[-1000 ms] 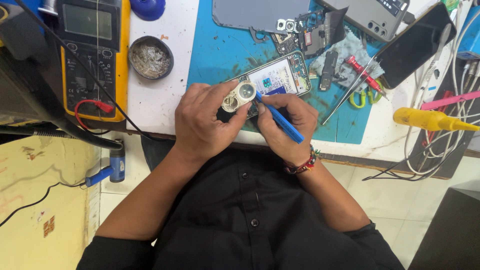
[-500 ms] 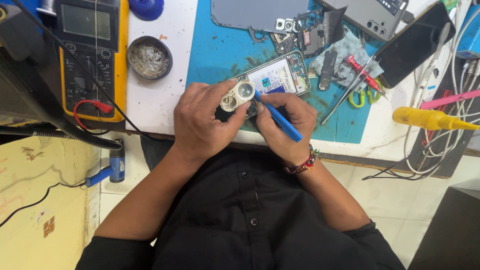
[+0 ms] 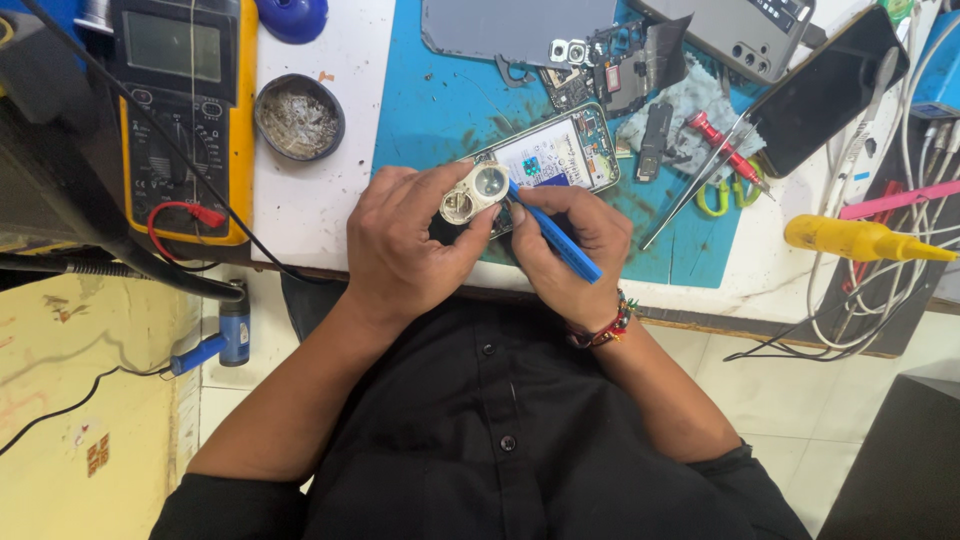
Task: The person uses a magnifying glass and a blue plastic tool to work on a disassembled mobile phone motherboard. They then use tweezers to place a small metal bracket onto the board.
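Yellow multimeter (image 3: 180, 120) upper left, round tin (image 3: 299, 117) beside it, left hand (image 3: 405, 245) at centre closed around a small twin-lens loupe (image 3: 476, 192), covering the opened phone's (image 3: 555, 152) lower end on blue mat (image 3: 430, 100), right hand (image 3: 570, 255) pinching a blue tool (image 3: 556, 238), tweezers (image 3: 700, 180) and yellow-handled tool (image 3: 860, 240) at right.

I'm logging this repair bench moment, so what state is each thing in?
Opened phone: back off, insides exposed, flat on the blue mat.
Loupe: held over the phone by the left hand.
Blue tool: gripped in the right hand, tip at the phone.
Multimeter: screen blank, red lead plugged in.
Round tin: open.
Tweezers: lying unused.
Dark phone: screen off.
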